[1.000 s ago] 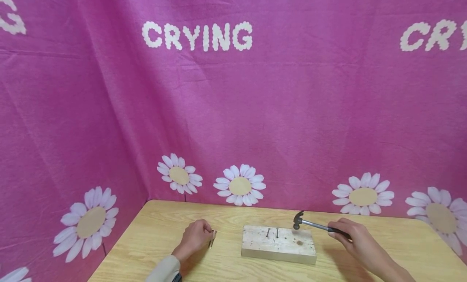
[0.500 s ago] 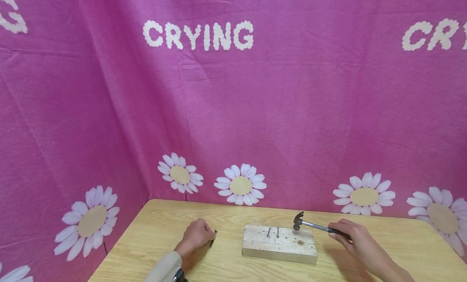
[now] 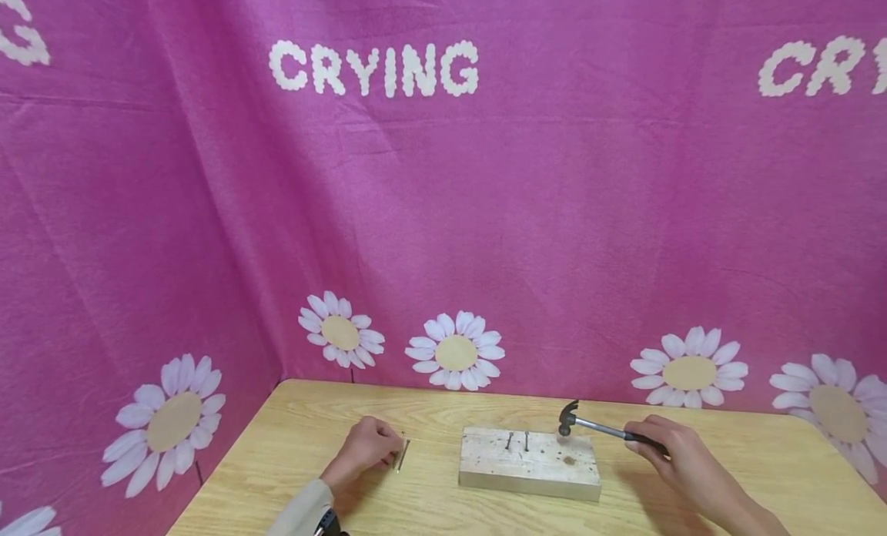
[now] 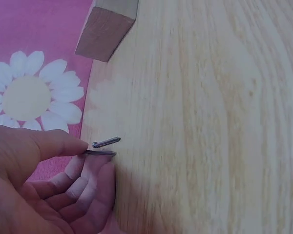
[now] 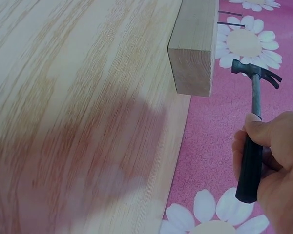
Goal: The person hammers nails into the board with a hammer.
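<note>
Black-handled hammer, pale dark-specked block, yellow wood-grained table, magenta daisy-patterned cloth

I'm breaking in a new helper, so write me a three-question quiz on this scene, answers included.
1. How many nails stand in the wooden block?
2. True or false: the left hand is touching the wooden block.
3. Fill in: the right hand grips the hammer by its ____.

Key:
1. Two.
2. False; it is beside the block, at two other nails.
3. Black handle.
</note>
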